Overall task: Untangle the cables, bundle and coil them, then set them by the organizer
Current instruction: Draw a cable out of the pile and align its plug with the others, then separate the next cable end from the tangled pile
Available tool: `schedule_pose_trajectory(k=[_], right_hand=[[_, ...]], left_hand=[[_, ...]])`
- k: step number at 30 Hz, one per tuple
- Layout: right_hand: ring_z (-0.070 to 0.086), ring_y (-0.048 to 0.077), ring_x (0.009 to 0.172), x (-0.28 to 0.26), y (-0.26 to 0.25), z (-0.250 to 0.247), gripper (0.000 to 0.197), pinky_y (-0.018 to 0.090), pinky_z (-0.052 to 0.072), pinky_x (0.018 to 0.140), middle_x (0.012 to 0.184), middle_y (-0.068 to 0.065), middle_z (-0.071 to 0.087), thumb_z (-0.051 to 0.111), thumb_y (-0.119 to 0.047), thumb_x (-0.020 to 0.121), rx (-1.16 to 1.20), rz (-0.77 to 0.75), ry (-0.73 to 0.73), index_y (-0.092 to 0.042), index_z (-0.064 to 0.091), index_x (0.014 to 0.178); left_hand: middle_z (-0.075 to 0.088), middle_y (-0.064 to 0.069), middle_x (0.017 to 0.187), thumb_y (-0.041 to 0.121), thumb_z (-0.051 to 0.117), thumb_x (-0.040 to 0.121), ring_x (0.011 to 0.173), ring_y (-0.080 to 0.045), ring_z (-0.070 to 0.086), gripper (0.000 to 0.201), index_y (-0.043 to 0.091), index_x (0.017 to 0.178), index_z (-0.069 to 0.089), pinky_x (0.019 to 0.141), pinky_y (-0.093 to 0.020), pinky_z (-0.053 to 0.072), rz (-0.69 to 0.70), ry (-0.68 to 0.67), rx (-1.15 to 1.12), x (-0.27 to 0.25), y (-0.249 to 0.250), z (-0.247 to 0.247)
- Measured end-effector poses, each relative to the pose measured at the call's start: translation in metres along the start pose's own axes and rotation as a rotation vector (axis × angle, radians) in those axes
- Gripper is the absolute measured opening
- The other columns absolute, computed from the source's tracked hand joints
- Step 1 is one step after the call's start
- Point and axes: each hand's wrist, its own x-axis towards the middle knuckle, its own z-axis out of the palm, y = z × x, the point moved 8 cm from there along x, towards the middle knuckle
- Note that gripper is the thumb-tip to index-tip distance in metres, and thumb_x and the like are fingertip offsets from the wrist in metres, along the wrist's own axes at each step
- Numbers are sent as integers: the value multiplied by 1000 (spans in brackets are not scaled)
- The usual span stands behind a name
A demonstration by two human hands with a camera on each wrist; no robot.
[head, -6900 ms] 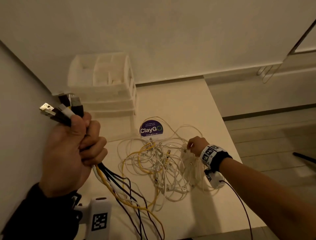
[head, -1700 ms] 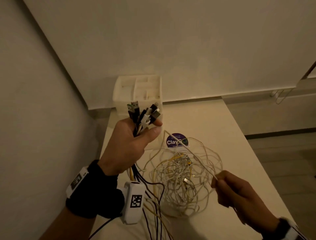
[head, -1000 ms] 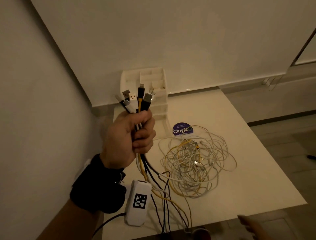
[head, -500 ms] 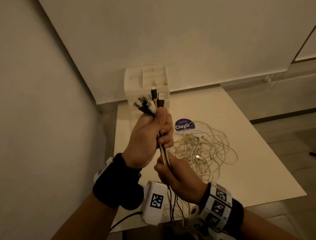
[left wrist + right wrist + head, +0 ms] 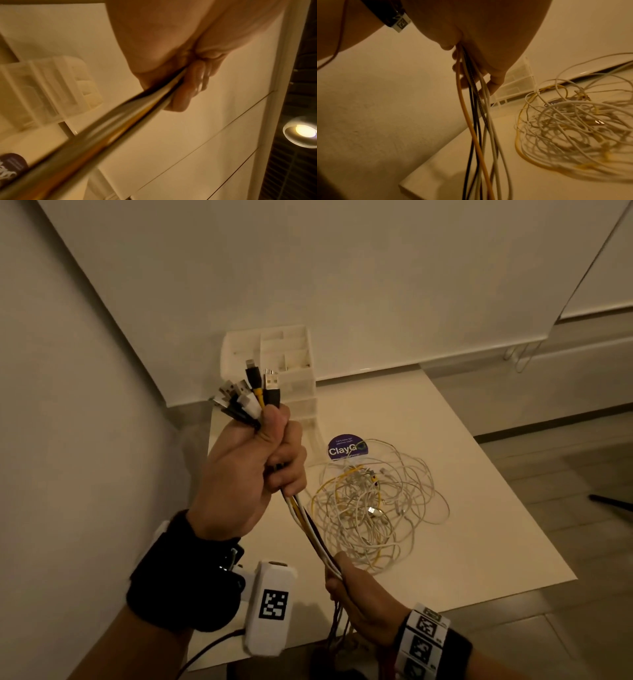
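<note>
Two hands hold one bundle of cables [image 5: 301, 515] above the near edge of a pale worktop [image 5: 479, 535]. Nearest the viewer, the right hand [image 5: 363, 607] is low, just over the worktop's front edge, its fingers curled around the bundle; a band of black-and-white markers circles its wrist. Below this hand the cables hang loose past the edge, a yellow one among black and white ones in the right wrist view. From the right hand the bundle runs straight and taut, up and to the left, to the left hand [image 5: 246, 474]. That hand is raised higher and is closed in a tight fist around the bundle, thumb pressed on top. A black strap and a white marker block sit at its wrist. Above the fist the plugs [image 5: 250, 398] fan out, black, white and yellow, with metal USB ends showing.

On the worktop, to the right of both hands and apart from them, lies a loose tangle [image 5: 376, 505] of white and yellow cables. Just behind the tangle is a round purple sticker [image 5: 346, 448]. Farther back, against the wall, stands a white organizer [image 5: 301, 385] with open compartments, directly behind the raised plugs.
</note>
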Motion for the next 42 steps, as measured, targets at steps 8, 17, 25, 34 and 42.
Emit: schedule_pose_trajectory(k=[8, 17, 25, 34, 42], right_hand=[[46, 3, 63, -2, 25, 3, 20, 36, 48, 68, 73, -13, 44, 30, -45, 97, -26, 26, -74, -30, 40, 87], [53, 6, 110, -1, 41, -46, 50, 25, 43, 98, 124, -4, 56, 59, -34, 92, -129, 68, -168, -22, 41, 137], [63, 8, 94, 50, 82, -146, 50, 28, 52, 88, 110, -7, 66, 75, -25, 82, -214, 326, -495, -22, 56, 128], [66, 27, 81, 125, 166, -187, 20, 26, 44, 63, 82, 13, 65, 53, -16, 91, -625, 577, 0, -6, 66, 79], [48, 20, 54, 149, 186, -165, 36, 23, 39, 49, 62, 5, 49, 54, -27, 92, -631, 611, -10, -15, 46, 59]], left_hand=[[31, 7, 55, 43, 68, 83, 40, -4, 25, 53, 17, 73, 23, 40, -22, 18, -32, 33, -122, 15, -16, 6], [27, 4, 56, 36, 54, 92, 42, -6, 18, 36, 16, 68, 35, 40, -21, 19, -41, 114, -12, 23, -29, 12], [32, 5, 62, 34, 71, 76, 45, -6, 26, 29, 15, 85, 50, 45, -25, 21, -82, 150, -214, 18, -39, 1], [32, 5, 59, 41, 69, 83, 44, -5, 24, 40, 15, 74, 39, 42, -23, 23, -30, 254, -36, 19, -36, -3], [34, 5, 58, 43, 71, 81, 42, -5, 26, 41, 17, 67, 43, 40, -21, 27, -52, 333, 33, 13, -37, -13]])
